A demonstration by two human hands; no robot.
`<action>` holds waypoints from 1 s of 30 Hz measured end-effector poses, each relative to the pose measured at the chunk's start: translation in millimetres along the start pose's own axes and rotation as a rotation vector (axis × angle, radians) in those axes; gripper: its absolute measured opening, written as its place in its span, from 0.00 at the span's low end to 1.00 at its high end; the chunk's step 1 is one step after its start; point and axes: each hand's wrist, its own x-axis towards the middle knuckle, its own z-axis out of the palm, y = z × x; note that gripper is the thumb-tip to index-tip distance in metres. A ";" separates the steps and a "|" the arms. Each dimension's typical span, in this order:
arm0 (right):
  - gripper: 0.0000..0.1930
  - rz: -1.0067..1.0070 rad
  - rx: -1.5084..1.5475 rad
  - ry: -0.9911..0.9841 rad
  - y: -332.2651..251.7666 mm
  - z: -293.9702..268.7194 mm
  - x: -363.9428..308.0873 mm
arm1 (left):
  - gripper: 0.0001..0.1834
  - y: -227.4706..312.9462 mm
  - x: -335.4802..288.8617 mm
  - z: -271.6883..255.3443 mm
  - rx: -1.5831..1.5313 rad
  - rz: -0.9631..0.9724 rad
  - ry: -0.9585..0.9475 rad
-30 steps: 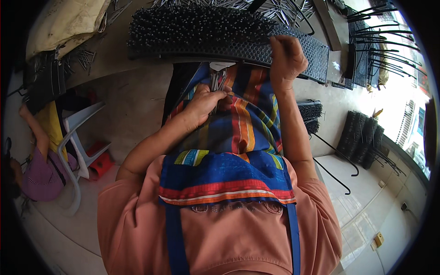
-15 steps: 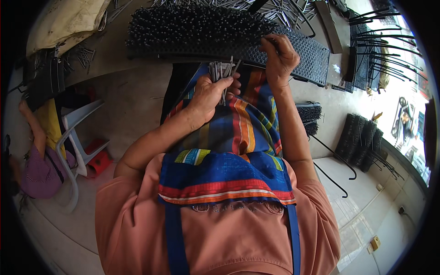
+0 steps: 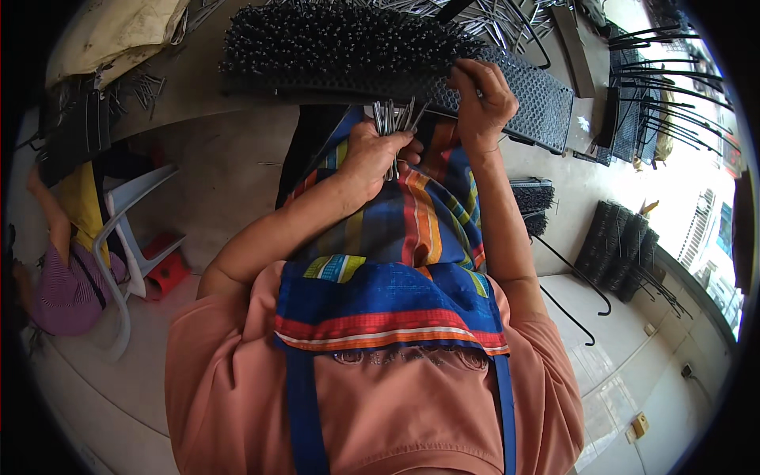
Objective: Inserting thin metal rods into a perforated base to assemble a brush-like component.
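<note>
A long dark panel full of small holes (image 3: 546, 103) lies across the table in front of me. Most of its left and middle part is packed with upright black pins (image 3: 340, 47) that have shiny tips. My left hand (image 3: 372, 158), just below the panel's front edge, is closed around a bundle of thin metal rods (image 3: 389, 119) whose ends fan upward. At the edge of the filled part, above the bare holes, my right hand (image 3: 484, 91) has its thumb and fingers pinched together. Whatever is between those fingertips is too small or hidden to make out.
Loose metal rods (image 3: 499, 24) lie scattered behind the panel. Black hooked rods (image 3: 673, 87) stick out of stacked panels at the right. Dark rolls (image 3: 613, 245) stand on the floor below. Another person (image 3: 71, 277) sits by a grey chair (image 3: 127, 229) at the left.
The rods in my left hand have shifted slightly and spread a little more. My right hand stays at nearly the same place over the panel, still pinched. The view has tilted slightly.
</note>
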 end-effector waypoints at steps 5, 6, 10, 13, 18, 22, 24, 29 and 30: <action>0.08 -0.173 -0.243 -0.033 -4.3 1.2 13.0 | 0.03 1.0 0.1 2.4 -0.003 -0.001 0.005; 0.08 -0.169 -0.246 -0.030 -6.1 1.0 13.1 | 0.03 1.3 -0.2 2.9 -0.019 0.005 0.011; 0.06 -0.216 -0.385 -0.054 -15.6 -4.0 9.0 | 0.04 1.1 2.5 1.2 -0.063 0.055 -0.026; 0.05 0.156 -0.163 -0.209 -24.7 -16.2 -1.1 | 0.06 3.1 -0.4 2.1 -0.086 0.112 -0.095; 0.05 0.746 0.341 -0.453 -24.6 -24.5 -28.0 | 0.08 5.8 -5.7 12.4 -0.038 0.120 -0.156; 0.03 0.894 0.536 -0.247 -21.9 -30.4 -32.2 | 0.09 6.3 -7.2 10.1 -0.138 0.012 -0.078; 0.03 0.916 0.552 -0.038 -19.7 -32.0 -28.6 | 0.09 6.6 -2.4 -0.7 -0.093 -0.079 -0.018; 0.03 0.184 0.283 0.266 7.0 -28.1 -3.8 | 0.10 -22.1 -7.1 -15.9 0.110 -0.091 -0.029; 0.03 0.064 0.172 0.224 8.8 -26.1 -0.8 | 0.10 -21.3 -11.2 -16.0 0.195 -0.063 -0.066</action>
